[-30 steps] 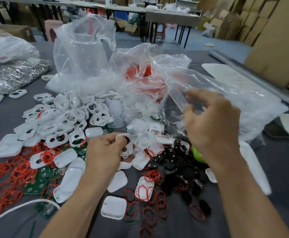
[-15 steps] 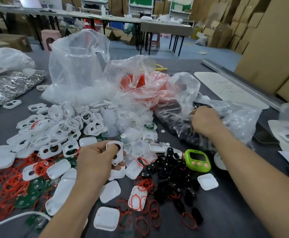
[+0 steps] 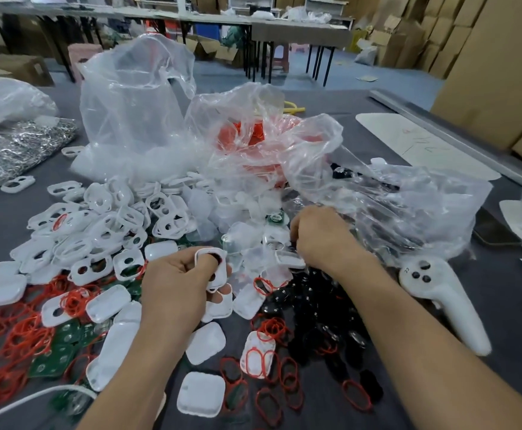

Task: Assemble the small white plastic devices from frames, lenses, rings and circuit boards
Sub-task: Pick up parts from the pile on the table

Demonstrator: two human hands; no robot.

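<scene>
My left hand (image 3: pixel 179 287) grips a white plastic frame (image 3: pixel 211 266), with a finger poking through one of its holes. My right hand (image 3: pixel 318 237) reaches down with curled fingers at the mouth of the clear bag of black parts (image 3: pixel 408 206), beside loose clear lenses (image 3: pixel 247 240); its fingertips are hidden. White frames (image 3: pixel 98 231) are heaped to the left. Red rings (image 3: pixel 21 336), green circuit boards (image 3: pixel 61 352), white covers (image 3: pixel 200 394) and black parts (image 3: pixel 315 311) lie scattered in front of me.
A tall clear bag (image 3: pixel 135 97) and a bag of red rings (image 3: pixel 253 141) stand behind the piles. A silvery bag (image 3: pixel 14 147) lies far left. A white handheld controller (image 3: pixel 446 305) and a dark phone (image 3: pixel 495 234) lie right. A white cable (image 3: pixel 36 395) runs near left.
My right hand came down from lifting the bag, then moved left to the bag's mouth near the lenses. The left hand kept holding the white frame.
</scene>
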